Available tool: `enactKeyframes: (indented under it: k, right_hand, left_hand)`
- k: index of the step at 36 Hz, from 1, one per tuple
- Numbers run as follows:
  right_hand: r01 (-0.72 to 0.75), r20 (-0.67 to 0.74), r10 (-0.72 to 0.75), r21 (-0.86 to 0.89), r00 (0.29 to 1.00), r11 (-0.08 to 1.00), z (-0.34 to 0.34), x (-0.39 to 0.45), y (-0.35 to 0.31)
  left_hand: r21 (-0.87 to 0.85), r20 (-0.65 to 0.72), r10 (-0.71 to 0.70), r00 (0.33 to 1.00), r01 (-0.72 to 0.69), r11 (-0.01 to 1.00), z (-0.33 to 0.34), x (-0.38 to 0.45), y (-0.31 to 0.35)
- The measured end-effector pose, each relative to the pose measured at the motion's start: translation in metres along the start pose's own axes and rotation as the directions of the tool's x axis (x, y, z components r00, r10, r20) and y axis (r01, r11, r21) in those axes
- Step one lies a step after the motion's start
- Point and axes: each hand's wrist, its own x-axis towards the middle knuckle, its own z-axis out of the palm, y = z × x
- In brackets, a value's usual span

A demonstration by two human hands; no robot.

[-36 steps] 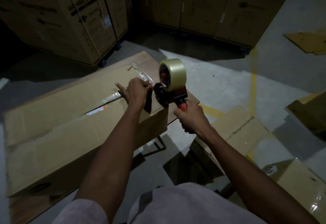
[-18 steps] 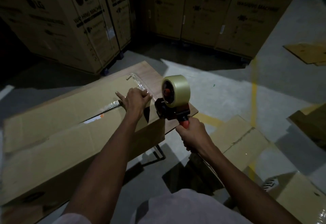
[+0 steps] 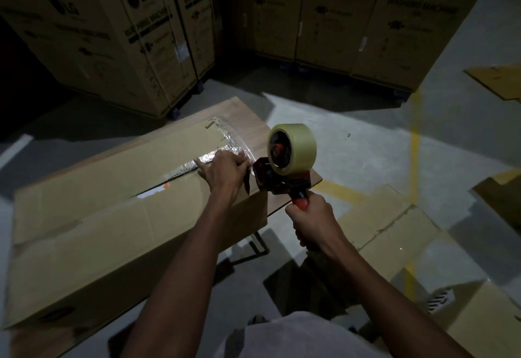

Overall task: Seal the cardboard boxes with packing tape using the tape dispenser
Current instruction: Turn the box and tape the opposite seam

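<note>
Since the earlier frames, little has shifted: left hand (image 3: pixel 225 173) stays pressed on the box end, right hand (image 3: pixel 314 223) has kept its grip on the dispenser, and the view sits slightly lower and closer. Long cardboard box (image 3: pixel 112 211) lies on its side across the wooden tabletop (image 3: pixel 253 126), running from about 8 o'clock toward centre frame. Top flaps meet along a seam that stands slightly open toward the 9 o'clock side; a white and orange scrap shows in the gap. Strip of clear packing tape (image 3: pixel 208 158), shiny and wrinkled, covers the seam at the box's near-centre end and wraps around that end. Left hand lies flat on the tape at the box corner, fingers straight and together, pressing down, holding nothing. Tape dispenser (image 3: pixel 279 180), red and black, sits just beside that hand at its 3 o'clock, at the box end over the tabletop edge; whether its blade touches the box cannot be told. Tape roll (image 3: pixel 296 149), pale yellow, stands upright on it. Right hand is clenched around the dispenser's orange handle at 5 o'clock of the roll. Tall printed cartons (image 3: pixel 146 36) line the 10 to 1 o'clock background. Flattened cardboard (image 3: pixel 394 216) lies on the floor (image 3: pixel 366 137) at 4 o'clock.
</note>
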Motion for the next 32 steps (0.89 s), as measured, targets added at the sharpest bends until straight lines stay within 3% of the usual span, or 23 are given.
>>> enactKeyframes:
  k: [17,25,32]
  right_hand:
    - [0.021,0.027,-0.021,-0.018,0.999,1.0,-0.007,-0.002,0.0]
    - [0.031,0.042,-0.03,-0.041,0.999,0.999,-0.012,0.002,-0.001]
    - [0.027,0.047,-0.025,-0.051,0.999,0.998,-0.012,0.004,-0.002]
  left_hand:
    - [-0.043,-0.09,0.03,0.995,-0.034,0.999,0.0,-0.015,0.004]
    - [0.054,-0.067,0.002,0.998,0.001,0.999,0.007,-0.012,0.0]
    - [0.031,-0.075,0.01,0.997,-0.008,0.999,0.01,-0.01,-0.002]
